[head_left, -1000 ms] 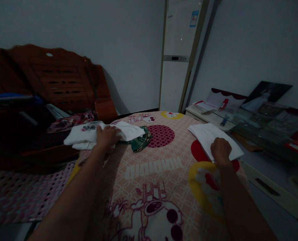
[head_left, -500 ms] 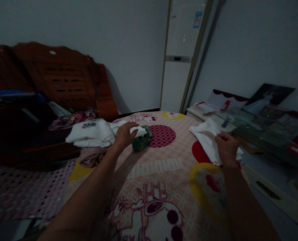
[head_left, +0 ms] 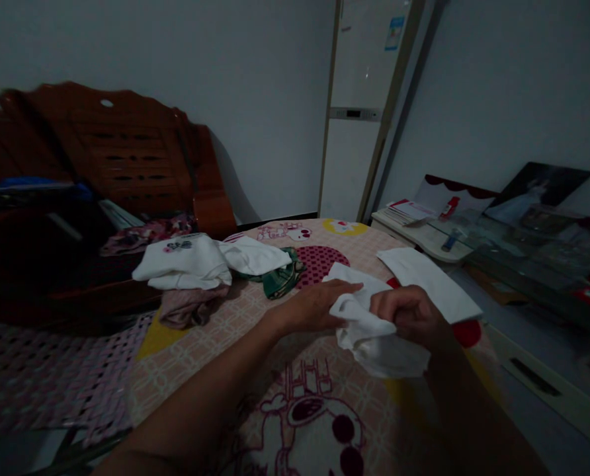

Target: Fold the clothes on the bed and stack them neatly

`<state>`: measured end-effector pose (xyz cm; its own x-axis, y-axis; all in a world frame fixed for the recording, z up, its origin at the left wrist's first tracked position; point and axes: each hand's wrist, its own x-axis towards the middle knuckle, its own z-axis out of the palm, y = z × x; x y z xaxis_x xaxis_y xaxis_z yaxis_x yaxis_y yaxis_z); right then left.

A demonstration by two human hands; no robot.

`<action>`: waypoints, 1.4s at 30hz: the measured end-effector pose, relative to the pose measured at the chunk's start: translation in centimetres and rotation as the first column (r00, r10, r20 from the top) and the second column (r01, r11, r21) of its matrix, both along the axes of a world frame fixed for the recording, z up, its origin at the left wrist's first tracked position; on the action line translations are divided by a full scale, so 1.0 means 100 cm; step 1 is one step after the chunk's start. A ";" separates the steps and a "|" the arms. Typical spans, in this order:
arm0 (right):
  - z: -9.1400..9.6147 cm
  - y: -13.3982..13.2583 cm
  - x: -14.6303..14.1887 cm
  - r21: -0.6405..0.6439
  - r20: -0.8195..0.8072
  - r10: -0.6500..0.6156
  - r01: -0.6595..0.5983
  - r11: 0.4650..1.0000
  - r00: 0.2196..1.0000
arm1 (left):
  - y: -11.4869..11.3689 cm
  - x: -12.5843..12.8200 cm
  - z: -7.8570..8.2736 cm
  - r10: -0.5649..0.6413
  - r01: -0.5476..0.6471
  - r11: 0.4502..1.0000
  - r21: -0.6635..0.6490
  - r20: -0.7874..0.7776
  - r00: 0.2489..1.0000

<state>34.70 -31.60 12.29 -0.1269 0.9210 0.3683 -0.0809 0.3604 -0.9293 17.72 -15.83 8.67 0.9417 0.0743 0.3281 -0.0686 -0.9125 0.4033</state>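
Both hands meet over the middle of a bed covered by a pink cartoon-print sheet (head_left: 295,370). My right hand (head_left: 409,317) is closed on a crumpled white cloth (head_left: 374,330) lifted off the sheet. My left hand (head_left: 319,304) reaches across and touches the cloth's left edge, fingers stretched along it. A folded white cloth (head_left: 428,281) lies flat just behind my right hand. A pile of clothes (head_left: 200,264), white, pinkish and green, sits at the bed's far left.
A dark wooden headboard or chair (head_left: 126,158) stands behind the pile at the left. A tall white cabinet (head_left: 359,112) fills the far corner. A low glass-topped table (head_left: 473,231) with papers and a leaning picture runs along the right wall.
My left hand left the clothes pile and moved right to the middle. My right hand picked a white cloth off the folded stack and carried it toward the centre.
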 end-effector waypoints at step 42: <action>-0.093 0.016 0.139 0.537 0.832 -0.311 0.808 0.241 -0.460 | 0.132 -0.200 0.027 0.802 -0.780 0.543 0.311 0.083 0.592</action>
